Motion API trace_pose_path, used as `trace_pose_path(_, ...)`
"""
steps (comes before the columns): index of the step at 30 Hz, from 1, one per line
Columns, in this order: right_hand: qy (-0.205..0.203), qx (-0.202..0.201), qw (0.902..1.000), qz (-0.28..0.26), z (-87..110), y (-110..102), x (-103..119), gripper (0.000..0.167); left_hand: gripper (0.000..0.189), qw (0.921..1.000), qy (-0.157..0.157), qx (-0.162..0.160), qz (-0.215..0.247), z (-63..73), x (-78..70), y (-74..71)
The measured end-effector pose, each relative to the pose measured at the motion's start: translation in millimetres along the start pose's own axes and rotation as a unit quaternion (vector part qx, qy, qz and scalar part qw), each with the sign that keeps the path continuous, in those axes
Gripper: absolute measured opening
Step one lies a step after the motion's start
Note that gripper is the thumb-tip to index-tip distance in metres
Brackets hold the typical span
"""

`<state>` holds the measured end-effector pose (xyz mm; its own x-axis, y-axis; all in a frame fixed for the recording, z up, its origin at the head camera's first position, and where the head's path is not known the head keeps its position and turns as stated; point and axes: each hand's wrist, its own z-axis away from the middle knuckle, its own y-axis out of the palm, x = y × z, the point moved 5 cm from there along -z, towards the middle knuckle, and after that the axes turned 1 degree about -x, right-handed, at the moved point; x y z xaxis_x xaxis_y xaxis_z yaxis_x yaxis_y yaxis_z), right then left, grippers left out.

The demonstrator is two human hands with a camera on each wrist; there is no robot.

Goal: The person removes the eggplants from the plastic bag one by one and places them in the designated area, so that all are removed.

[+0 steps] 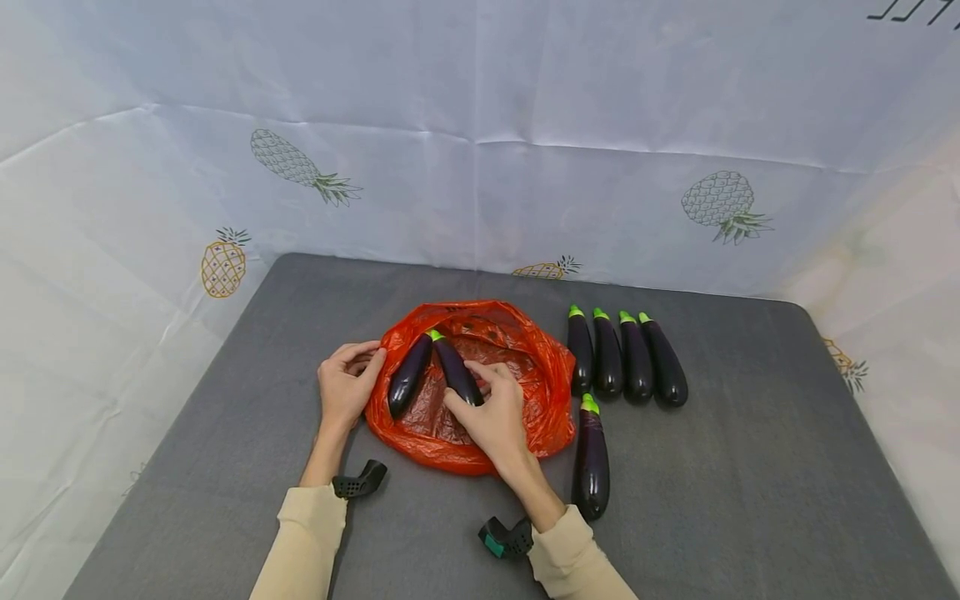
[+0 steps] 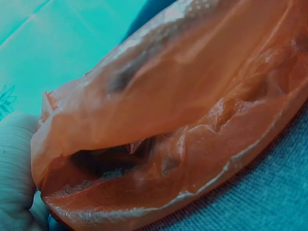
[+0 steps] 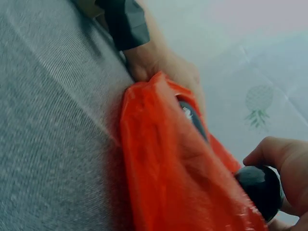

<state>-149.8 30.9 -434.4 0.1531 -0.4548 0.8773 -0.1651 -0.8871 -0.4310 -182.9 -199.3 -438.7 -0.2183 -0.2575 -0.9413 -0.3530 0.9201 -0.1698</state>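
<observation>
A red plastic bag lies on the table with its mouth spread wide. Inside, at its left side, rests one eggplant, dark purple and glossy. My right hand pinches a second eggplant between thumb and fingers, over the bag's opening, its green stem toward the first one's stem. In the right wrist view the rounded end of this eggplant shows between thumb and fingers. My left hand grips the bag's left rim; in the left wrist view the red film stretches away from it.
To the right of the bag several eggplants lie side by side, stems toward the back. Another eggplant lies nearer, by my right forearm. The grey table ends at a pineapple-print cloth behind.
</observation>
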Motion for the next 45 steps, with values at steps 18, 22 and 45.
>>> trace_pose_path(18,-0.007,0.017,0.9982,-0.058,14.3,-28,24,0.044,0.018,1.0000,0.002,0.002,0.000,0.1,-1.3,0.5)
trace_pose_path(22,-0.002,0.018,0.9976,-0.067,16.9,-36,25,0.044,0.018,1.0000,0.006,0.003,-0.001,-0.3,-1.3,0.9)
trace_pose_path(45,0.052,-0.007,0.9939,-0.097,29.5,-76,11,0.045,0.017,0.9999,0.010,0.001,0.005,0.7,0.0,0.7)
